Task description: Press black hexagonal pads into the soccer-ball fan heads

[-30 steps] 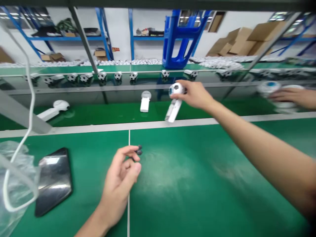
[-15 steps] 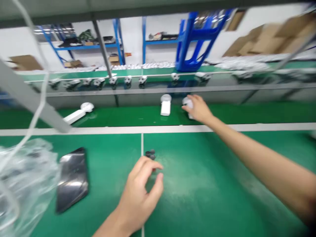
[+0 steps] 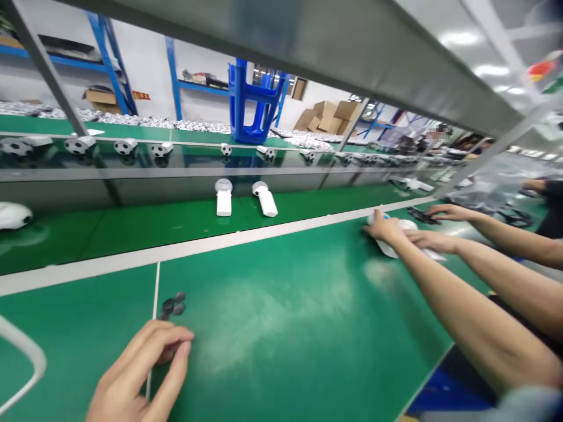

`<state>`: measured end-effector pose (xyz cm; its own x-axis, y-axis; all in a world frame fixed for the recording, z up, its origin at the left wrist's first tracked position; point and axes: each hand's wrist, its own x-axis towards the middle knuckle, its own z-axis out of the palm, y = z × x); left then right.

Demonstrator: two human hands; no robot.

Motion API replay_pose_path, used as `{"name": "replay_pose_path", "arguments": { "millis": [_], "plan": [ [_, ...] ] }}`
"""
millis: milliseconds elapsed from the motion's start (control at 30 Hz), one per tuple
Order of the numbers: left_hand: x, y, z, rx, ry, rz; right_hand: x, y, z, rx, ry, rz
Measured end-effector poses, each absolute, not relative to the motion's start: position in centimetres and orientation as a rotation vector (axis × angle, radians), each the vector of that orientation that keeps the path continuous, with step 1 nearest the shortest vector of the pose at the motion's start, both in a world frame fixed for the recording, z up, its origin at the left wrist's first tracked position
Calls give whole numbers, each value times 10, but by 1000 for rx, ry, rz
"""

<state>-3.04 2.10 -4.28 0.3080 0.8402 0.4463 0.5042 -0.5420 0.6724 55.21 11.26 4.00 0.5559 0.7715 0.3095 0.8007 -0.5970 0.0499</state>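
Note:
My left hand [image 3: 143, 369] hovers low over the green mat, thumb and index tips brought together. Anything between them is too small to make out. Several small black round pieces [image 3: 173, 305] lie just beyond its fingers. At the right, my right hand [image 3: 385, 228] is closed round a white part with a blue spot, partly hidden by the fingers. Beside it are more white parts [image 3: 408, 225], touched by another person's hand [image 3: 433, 240]. Two white devices with round heads, one upright in view [image 3: 224, 202] and one slanted [image 3: 267, 202], lie on the green strip beyond the pale rail.
A pale rail [image 3: 264, 233] crosses behind the mat [image 3: 264, 316]. Football-patterned devices [image 3: 125, 146] line the far side, near a blue stool [image 3: 253, 111]. A white cable [image 3: 33, 351] hangs at left. Another person's second hand [image 3: 448, 212] is by black parts at right.
The view has turned right. My right hand has left the device beyond the rail, now slanted, and moved right to the white parts. My left thumb and index have closed together.

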Motion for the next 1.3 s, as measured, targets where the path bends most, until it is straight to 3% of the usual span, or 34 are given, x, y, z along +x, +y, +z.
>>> {"name": "replay_pose_path", "arguments": {
  "millis": [167,333,367,433,533,600,700,800,1033,1300],
  "plan": [
    [-23,17,-16,2289,1115,1137,517,71,21,-2468,-1600,9],
    [-5,-8,-14,2453,1015,979,358,26,18,-1624,-2235,549],
    [-3,-11,-13,2417,1025,961,321,18,27,-1418,-2358,550],
    [-4,-14,-8,2214,1078,952,261,12,50,-891,-2610,129],
    [-18,-2,9,1539,1185,1052,217,31,76,-513,-2474,-367],
    [-32,13,22,954,1104,1211,210,56,76,-582,-2277,-284],
    [-50,31,36,741,980,1328,205,93,47,-779,-2228,115],
    [-56,34,39,680,866,1319,194,112,9,-750,-2422,291],
    [-37,19,25,671,896,1127,199,81,-23,-882,-2453,160],
    [-13,9,12,679,934,1029,233,16,-1,-716,-2273,82]
  ]
}}
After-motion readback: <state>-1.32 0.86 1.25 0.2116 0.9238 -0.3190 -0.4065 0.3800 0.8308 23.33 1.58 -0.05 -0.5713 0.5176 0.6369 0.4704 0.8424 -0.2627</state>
